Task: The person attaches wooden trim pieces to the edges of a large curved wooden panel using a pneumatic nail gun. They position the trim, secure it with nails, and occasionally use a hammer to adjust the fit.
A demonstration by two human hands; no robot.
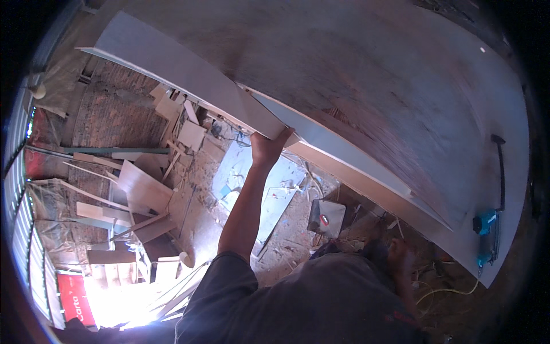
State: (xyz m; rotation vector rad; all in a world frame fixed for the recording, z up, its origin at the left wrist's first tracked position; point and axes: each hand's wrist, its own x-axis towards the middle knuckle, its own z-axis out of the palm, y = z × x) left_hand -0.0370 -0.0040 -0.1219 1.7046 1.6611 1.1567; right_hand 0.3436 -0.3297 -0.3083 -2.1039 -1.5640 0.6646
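My left arm reaches forward, and my left hand [268,148] is closed on the near end of a long, pale board [177,71]. The board runs away to the far left, along the edge of a large flat panel [366,74]. On that panel's near edge, touching the held end, lies a narrow piece with a light blue-grey face [338,146] and a bare wood side. My right hand [400,255] hangs low beside my body, below the panel's edge. It is dark and blurred, so its fingers cannot be made out.
A hammer [501,172] and a teal nail gun [486,223] with a yellow hose [452,293] lie on the panel's right side. A square container [327,218] stands on the littered floor. Wood offcuts [146,186] are piled at left, near a brick wall [117,109].
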